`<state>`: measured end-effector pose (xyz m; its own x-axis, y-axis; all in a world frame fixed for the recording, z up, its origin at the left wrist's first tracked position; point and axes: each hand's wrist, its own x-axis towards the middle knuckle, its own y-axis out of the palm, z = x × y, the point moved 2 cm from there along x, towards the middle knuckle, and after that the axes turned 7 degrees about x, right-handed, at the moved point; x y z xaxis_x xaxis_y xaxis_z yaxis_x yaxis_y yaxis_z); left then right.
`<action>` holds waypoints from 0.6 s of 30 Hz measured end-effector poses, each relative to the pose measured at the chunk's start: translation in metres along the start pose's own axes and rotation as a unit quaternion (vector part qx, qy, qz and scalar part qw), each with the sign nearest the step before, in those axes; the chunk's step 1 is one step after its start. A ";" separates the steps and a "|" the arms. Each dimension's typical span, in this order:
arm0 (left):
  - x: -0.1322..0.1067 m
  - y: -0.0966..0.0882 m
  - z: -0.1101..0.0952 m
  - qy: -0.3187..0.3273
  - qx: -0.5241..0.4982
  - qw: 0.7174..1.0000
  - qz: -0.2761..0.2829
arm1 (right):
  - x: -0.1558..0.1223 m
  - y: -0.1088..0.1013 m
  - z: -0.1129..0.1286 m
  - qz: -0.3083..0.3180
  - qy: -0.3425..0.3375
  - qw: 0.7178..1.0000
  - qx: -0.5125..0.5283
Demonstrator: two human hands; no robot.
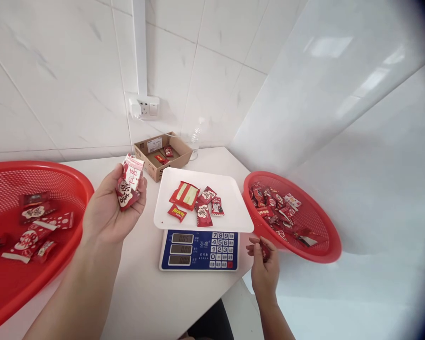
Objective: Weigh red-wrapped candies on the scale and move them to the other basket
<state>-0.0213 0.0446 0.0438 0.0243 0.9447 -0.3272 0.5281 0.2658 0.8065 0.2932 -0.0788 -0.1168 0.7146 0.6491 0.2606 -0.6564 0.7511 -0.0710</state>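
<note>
My left hand (108, 208) is raised palm up at the left of the scale, its fingers curled around several red and white candy packets (130, 182). Low at the right, beside the scale, my right hand (265, 269) pinches a small dark red candy packet (265, 251), mostly covered by the fingers. Between the hands stands a digital scale (200, 250) with a blue keypad panel and lit-off grey displays. On its white tray (226, 186) lie several red candy packets (203, 214), one of them larger with a pale yellow panel (186, 194).
A red mesh basket (85, 189) with packets stands at the left. Another red basket (326, 257), fuller of packets, is at the right. Behind the scale sit an open cardboard box (150, 163) holding some packets and a clear plastic bottle (197, 132). A socket (148, 107) is on the tiled wall.
</note>
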 end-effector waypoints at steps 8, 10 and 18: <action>-0.009 0.001 -0.002 -0.012 -0.027 0.998 0.062 | 0.007 0.006 -0.038 -0.073 0.104 0.990 0.066; -0.012 0.002 -0.004 -0.003 -0.028 0.996 0.086 | 0.005 0.007 -0.040 -0.080 0.099 0.990 0.066; -0.021 0.005 -0.008 0.068 0.003 0.997 0.048 | -0.001 0.011 -0.038 -0.069 0.067 0.995 0.037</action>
<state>-0.0260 0.0274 0.0583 -0.0394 0.9832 -0.1782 0.5334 0.1715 0.8283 0.2946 -0.0671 -0.1549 0.8216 0.5545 0.1320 -0.5623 0.8264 0.0283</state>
